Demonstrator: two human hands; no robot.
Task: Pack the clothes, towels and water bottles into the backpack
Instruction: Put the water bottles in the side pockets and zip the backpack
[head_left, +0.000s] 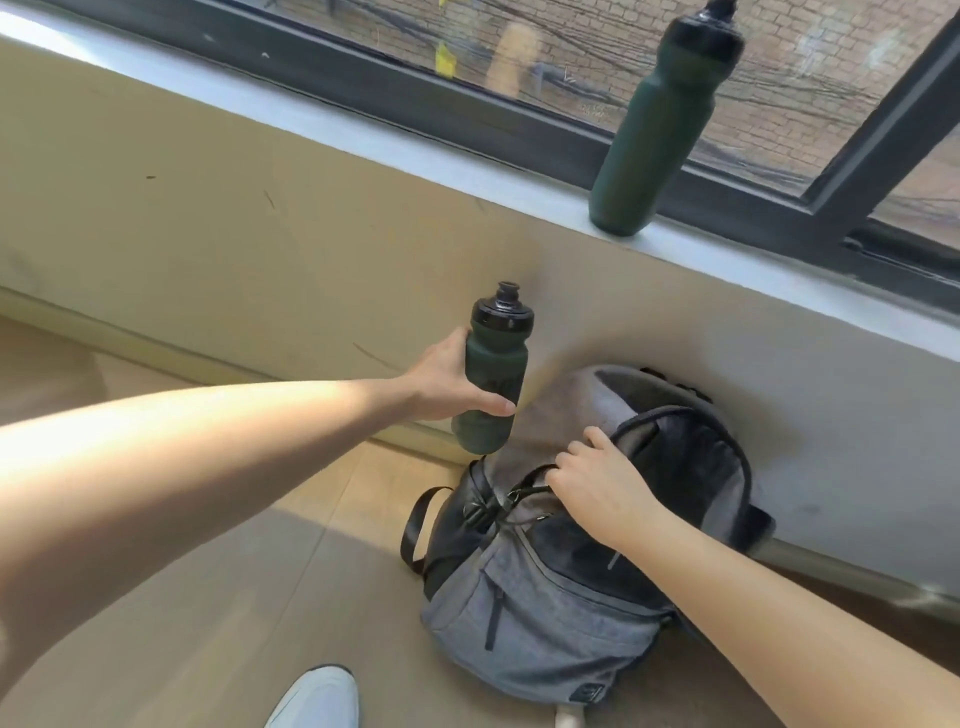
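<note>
Two water bottles are in sight and neither is in the bag yet, so I'd call this somewhere mid-task. The smaller dark green bottle (491, 384) is up in the air in the left hand (447, 384), fingers and thumb wrapped round its lower half, cap up and the body tilted a little. The taller green bottle (660, 130) stands on the windowsill (363, 135), well apart from both hands, so that one is definitely left to do.

No clothes or towels are lying around anywhere I can see. They could already be inside the backpack (545, 613), but the opening is dark and I honestly can't tell what's in there.

The backpack sits upright on the floor (208, 597), leaning back against the wall (208, 234) under the window. The right hand (597, 483) is on its top, fingers curled over the front edge of the main opening and gripping it, which looks to me like holding the mouth open for the bottle.

Position-wise, the held bottle's base hangs just above and to the left of the bag's top corner, near the opening but not over it and not touching the bag. The two hands are close together, with the bottle up and left of the right hand. A white shoe (317, 696) pokes in at the bottom.
</note>
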